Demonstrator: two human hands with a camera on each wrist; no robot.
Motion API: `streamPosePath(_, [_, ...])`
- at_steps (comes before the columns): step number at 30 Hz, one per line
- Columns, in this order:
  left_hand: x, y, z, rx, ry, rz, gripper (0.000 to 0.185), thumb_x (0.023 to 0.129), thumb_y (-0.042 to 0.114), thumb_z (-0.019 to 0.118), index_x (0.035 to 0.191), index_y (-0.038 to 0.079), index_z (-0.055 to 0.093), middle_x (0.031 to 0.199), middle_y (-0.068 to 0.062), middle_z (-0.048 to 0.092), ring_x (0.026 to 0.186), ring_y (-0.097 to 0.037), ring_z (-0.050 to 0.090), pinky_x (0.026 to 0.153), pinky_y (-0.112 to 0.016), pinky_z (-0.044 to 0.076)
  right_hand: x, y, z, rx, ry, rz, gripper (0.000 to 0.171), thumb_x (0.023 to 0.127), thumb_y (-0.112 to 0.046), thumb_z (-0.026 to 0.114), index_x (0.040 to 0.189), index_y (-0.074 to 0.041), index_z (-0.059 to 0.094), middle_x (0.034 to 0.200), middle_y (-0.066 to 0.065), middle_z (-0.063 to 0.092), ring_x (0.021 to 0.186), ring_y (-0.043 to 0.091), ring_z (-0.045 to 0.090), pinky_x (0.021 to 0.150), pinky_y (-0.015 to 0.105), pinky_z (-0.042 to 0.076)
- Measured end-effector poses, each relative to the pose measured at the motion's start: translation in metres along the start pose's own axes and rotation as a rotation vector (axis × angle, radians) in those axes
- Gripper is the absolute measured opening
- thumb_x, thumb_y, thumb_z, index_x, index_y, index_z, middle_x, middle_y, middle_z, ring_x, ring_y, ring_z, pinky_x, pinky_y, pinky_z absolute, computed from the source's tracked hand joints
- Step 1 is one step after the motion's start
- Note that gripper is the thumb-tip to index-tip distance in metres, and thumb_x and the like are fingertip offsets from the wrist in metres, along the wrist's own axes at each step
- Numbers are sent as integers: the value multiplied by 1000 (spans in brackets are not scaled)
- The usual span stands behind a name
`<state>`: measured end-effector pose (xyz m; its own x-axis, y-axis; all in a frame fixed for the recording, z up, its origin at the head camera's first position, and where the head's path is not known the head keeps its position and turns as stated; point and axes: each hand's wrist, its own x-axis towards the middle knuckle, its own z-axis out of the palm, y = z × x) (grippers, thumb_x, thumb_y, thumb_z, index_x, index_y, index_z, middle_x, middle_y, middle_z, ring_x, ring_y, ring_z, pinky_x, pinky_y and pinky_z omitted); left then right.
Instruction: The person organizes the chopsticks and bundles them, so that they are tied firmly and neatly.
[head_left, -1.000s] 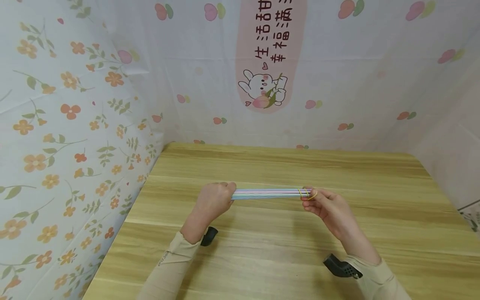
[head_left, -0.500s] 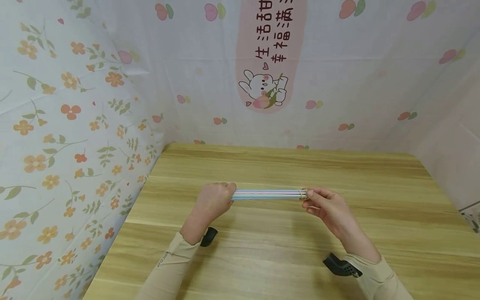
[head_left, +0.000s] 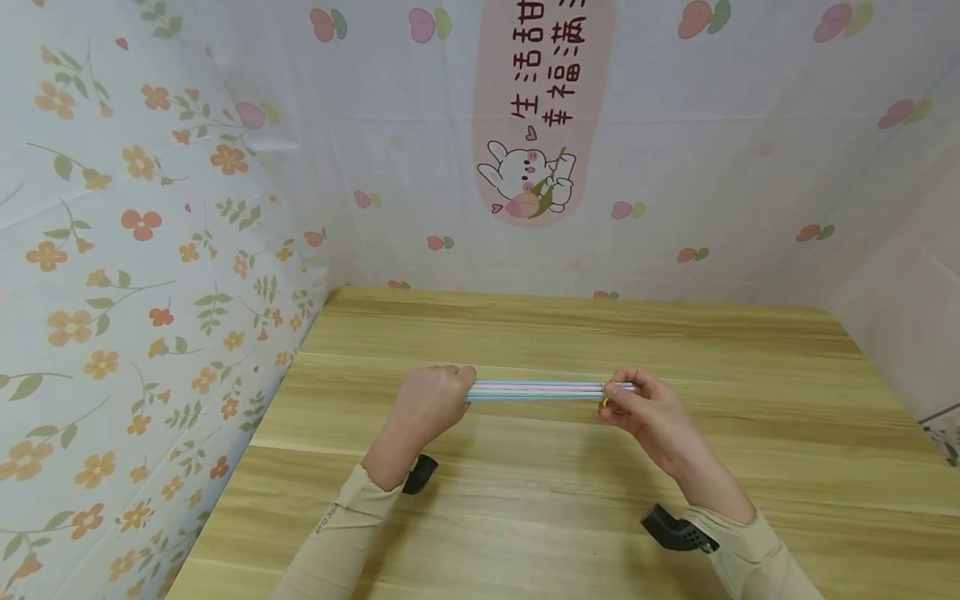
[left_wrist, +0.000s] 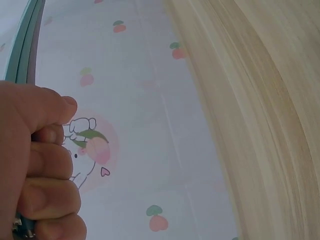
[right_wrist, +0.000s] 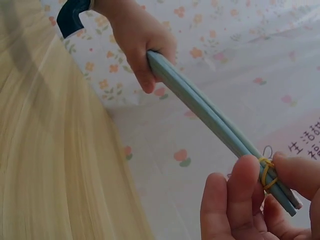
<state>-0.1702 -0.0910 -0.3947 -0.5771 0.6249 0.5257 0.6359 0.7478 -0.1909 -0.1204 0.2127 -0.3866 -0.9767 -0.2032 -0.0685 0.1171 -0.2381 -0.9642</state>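
Note:
A bundle of pastel chopsticks point(head_left: 536, 390) in blue, pink and green is held level above the table. My left hand point(head_left: 433, 398) grips one end in a fist, and that end is hidden inside it. Around the other end runs a yellow rubber band point(right_wrist: 267, 174), wound in more than one turn. My right hand point(head_left: 651, 417) pinches the band against the sticks between thumb and fingers. The chopstick tips stick out a little past the band. In the left wrist view the curled left fingers point(left_wrist: 50, 165) wrap the bundle.
The wooden table point(head_left: 525, 508) lies under both hands. A white printed cloth point(head_left: 420, 167) hangs behind it, and a flowered cloth point(head_left: 150, 333) covers the left side. Black wrist devices point(head_left: 675, 529) sit near both sleeves.
A loop of the rubber band that stood out past the tips at the right fingers now lies close round the chopsticks. My right fingers have shifted slightly left; the left hand stays nearly still.

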Motion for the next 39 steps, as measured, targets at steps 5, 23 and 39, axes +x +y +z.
streamPosePath(5, [0,0,0,0,-4,-1,21,74,12,77,70,12,56,56,2,58,43,-4,40,38,-21,35,0,0,-1,-69,-9,-29,6,95,-7,56,95,-12,58,88,1,60,75,11,67,78,29,55])
streamPosePath(23, [2,-2,-3,8,-38,-20,22,73,13,77,70,11,56,57,1,60,42,-6,41,38,-22,37,-9,-23,-15,-1102,26,-319,31,87,-9,67,118,-5,64,101,7,69,91,23,67,70,27,53])
streamPosePath(39, [2,-1,-4,-20,-58,-10,21,77,14,76,70,12,56,56,2,59,42,-5,35,38,-20,33,-6,-24,-9,-1188,-9,-465,24,80,-4,72,104,-7,70,93,-1,69,76,0,54,61,22,46])
